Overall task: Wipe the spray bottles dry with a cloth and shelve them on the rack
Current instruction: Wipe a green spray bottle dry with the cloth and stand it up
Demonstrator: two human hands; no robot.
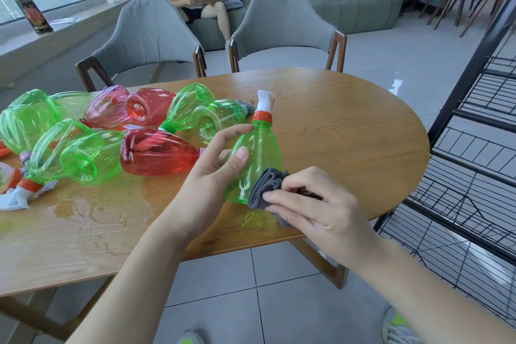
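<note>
My left hand (215, 159) grips a green spray bottle (258, 153) with an orange collar and white nozzle, holding it tilted above the wooden table (349, 142). My right hand (315, 204) pinches a bunched grey cloth (265, 186) and presses it against the lower side of that bottle. Several more green and red spray bottles (156, 152) lie on their sides in a pile on the left half of the table. A black wire rack (474, 165) stands to the right of the table, its shelves bare where visible.
A puddle of water (106, 209) spreads on the table in front of the pile. Two grey chairs (284, 25) stand at the far side. A person sits on a sofa (363, 5) beyond them. Tiled floor lies below.
</note>
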